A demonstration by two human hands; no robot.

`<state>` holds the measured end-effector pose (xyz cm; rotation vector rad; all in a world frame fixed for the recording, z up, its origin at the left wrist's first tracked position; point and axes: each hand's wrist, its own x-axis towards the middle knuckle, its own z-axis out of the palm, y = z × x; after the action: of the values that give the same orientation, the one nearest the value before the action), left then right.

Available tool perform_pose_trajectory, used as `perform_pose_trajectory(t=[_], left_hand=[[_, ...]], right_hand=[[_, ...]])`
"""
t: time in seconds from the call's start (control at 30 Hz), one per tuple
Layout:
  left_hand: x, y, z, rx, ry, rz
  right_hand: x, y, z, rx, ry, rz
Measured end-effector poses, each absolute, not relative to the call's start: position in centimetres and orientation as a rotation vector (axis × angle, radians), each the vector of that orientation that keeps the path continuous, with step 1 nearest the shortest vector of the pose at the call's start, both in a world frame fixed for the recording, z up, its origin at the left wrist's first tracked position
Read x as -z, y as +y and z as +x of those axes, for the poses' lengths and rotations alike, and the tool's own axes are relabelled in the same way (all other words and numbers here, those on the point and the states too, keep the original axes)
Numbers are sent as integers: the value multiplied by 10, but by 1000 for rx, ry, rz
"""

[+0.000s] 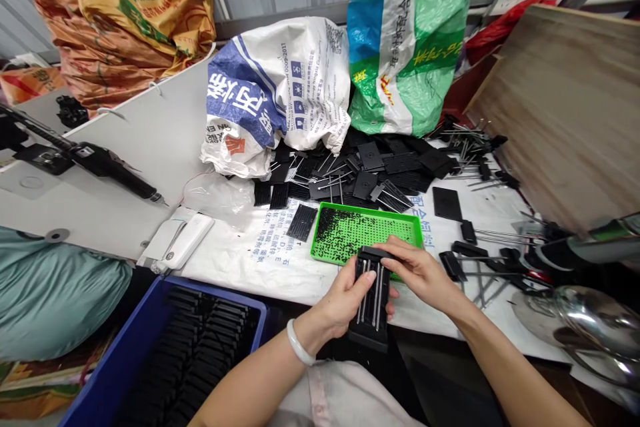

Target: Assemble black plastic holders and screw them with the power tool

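Note:
A black plastic frame with slim metal rods (369, 337) is held over the near edge of the bench, tilted toward me. My left hand (336, 299) is wrapped around its side, thumb lying across the rods. At the frame's upper end, the fingers of my right hand (424, 272) are closed on the black end piece; whether a small part is also pinched there is hidden. Just behind both hands lies a green tray (417, 227) scattered with many tiny black pieces, densest on its left side. A black ribbed plate (302, 223) rests left of the tray.
Black plates and rods form a pile (370, 167) behind the tray. Loose rod pieces (480, 250) lie right. A blue crate (263, 307) of stacked black parts stands lower left. An electric screwdriver (113, 170) hangs left above a white device (183, 240). Sacks (280, 93) line the back.

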<state>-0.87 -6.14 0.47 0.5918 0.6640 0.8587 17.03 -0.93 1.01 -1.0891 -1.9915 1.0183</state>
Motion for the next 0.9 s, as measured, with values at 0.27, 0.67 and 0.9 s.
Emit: perform_pose_trajectory(t=[0.27,0.67,0.9], left_hand=[[2,-61,0,-895,856,678],[5,-60,-1,-947,824,646],[9,-59,2,-975,816,638]], right_hand=[[-7,-12,166,-992,-2002,-1246],[5,-34,137,-1468,-1353,-1179],[6,-42,133,-1389,-1343,-1230]])
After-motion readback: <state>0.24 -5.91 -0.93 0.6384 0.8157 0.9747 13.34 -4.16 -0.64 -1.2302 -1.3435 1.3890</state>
